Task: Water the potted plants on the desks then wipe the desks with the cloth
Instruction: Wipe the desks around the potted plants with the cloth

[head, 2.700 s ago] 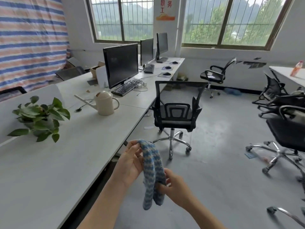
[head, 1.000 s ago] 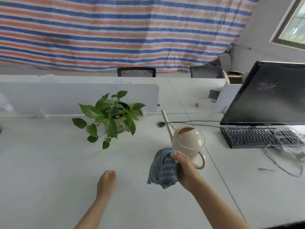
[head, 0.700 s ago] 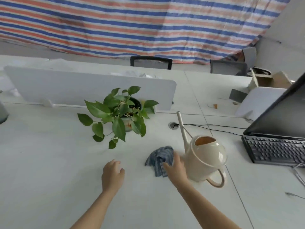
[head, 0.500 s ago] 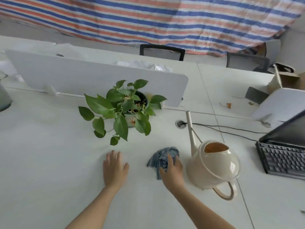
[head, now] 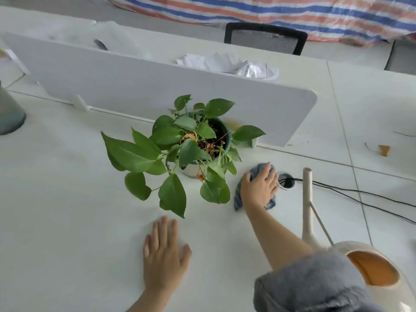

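- Hazard, plant contact: the right hand [head: 258,188] presses the cloth [head: 237,199] just beside the potted plant [head: 191,143]. A stroke to the left would probably snag the low-hanging leaves and could drag or tip the pot.
- Hazard, cable hole: the cable hole [head: 286,181] lies at the cloth's right side. A loose fold could catch in the opening or tug the black cable [head: 360,194].
- Hazard, watering can: the watering can [head: 369,266] stands near the front right of the table [head: 67,221], with its spout upright close to the right forearm. A backward elbow stroke could knock it over. Whether it holds water cannot be determined.
- Right fingers [head: 267,174]: spread flat on top of the cloth, pressing it down, not curled round it.
- Left hand [head: 165,260]: laid flat on bare table toward the front edge, fingers [head: 163,228] straight, holding nothing.
- Cloth appearance: blue with paler striping, crumpled into a small wad, mostly covered by the palm.
- Cloth position: toward the far edge of the table, between the pot and the cable hole.
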`<state>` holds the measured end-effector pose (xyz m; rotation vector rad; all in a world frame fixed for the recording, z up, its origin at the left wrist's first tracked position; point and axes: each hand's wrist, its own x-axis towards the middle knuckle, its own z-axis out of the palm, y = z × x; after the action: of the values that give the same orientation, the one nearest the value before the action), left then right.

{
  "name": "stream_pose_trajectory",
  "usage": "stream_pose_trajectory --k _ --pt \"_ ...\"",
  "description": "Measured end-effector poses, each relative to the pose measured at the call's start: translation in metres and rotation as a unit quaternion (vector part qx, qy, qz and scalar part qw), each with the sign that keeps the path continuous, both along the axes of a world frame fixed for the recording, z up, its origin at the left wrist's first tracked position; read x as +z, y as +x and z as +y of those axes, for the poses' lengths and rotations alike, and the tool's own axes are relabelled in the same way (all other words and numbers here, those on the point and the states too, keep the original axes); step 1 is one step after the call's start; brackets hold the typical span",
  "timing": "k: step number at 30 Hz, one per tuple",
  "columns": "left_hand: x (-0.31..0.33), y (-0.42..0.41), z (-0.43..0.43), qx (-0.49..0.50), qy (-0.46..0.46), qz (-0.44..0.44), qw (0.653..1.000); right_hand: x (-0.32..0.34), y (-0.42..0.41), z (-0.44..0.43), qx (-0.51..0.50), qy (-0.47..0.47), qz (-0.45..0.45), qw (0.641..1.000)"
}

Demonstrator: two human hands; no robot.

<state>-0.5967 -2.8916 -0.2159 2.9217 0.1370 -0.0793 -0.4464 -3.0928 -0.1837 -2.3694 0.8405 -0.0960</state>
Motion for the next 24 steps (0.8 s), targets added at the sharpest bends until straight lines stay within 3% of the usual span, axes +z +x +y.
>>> stream_pose_trajectory --k 7,14,17,20,22,24 --pt "-0.001 0.001 0.001 0.006 0.008 -0.017 1.000 0.002 0.050 0.006 0.209 -0.006 -0.008 0.978" --pt "0.000 0.002 -0.001 0.013 0.022 -0.007 1.000 -0.006 -0.039 0.020 0.306 -0.099 0.010 0.947" --pt "0.004 0.002 -0.002 0.006 0.017 0.009 1.000 -0.008 -0.064 0.017 0.258 -0.093 0.030 0.961" --pt "0.006 0.001 -0.001 0.001 0.005 -0.005 1.000 -0.006 -0.078 -0.015 0.099 -0.112 0.061 0.987" --pt "0.005 0.002 -0.001 -0.002 -0.002 0.003 1.000 0.002 -0.084 -0.037 -0.025 -0.074 0.115 0.990" --pt "0.006 0.002 -0.001 -0.007 0.000 0.012 1.000 0.011 -0.088 -0.042 -0.091 0.009 0.104 0.990"
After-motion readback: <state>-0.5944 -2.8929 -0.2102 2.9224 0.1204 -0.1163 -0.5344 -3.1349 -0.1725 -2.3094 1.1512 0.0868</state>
